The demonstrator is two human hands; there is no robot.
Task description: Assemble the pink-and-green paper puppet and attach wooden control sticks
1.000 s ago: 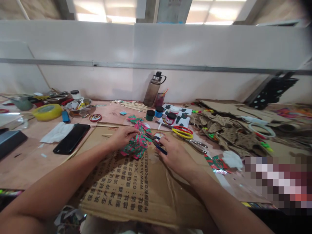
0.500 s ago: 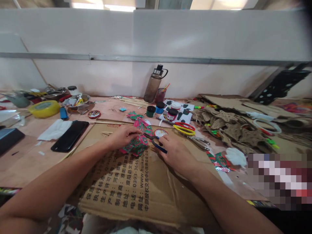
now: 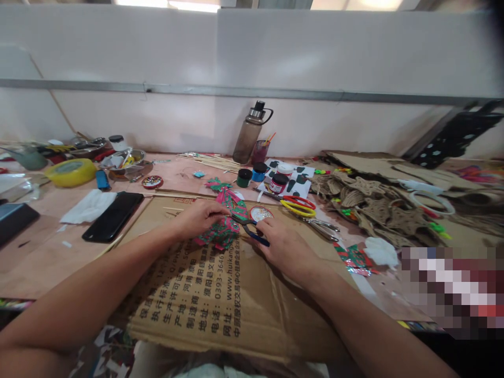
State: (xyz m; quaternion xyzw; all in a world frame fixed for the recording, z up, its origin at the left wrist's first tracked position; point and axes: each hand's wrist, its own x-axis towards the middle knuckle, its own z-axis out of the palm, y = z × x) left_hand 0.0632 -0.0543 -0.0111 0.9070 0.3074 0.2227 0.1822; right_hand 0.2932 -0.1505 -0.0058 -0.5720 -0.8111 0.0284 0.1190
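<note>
My right hand (image 3: 281, 244) is closed round the dark blue handles of small pliers (image 3: 254, 234), their jaws pointing left. At the tip of the jaws, the fingertips of my left hand (image 3: 200, 216) are pinched together; whatever is between them is too small to make out. Directly under both lies a pink-and-green patterned craft figure (image 3: 228, 239) with shiny specks, partly covered by my left hand. A round lid holding small beads (image 3: 260, 213) sits just beyond my right fingers. All this rests on a printed cardboard sheet (image 3: 252, 315).
Scissors with red and yellow handles (image 3: 299, 206) and silver pliers (image 3: 325, 229) lie to the right, before paint jars (image 3: 279, 184). Brown woven pieces (image 3: 366, 199) are heaped farther right. A bottle (image 3: 249, 134) stands behind. On the left are a phone (image 3: 114, 218) and tape (image 3: 71, 173).
Both hands stay almost where they were, the pliers still at my left fingertips. The whole view has shifted very slightly.
</note>
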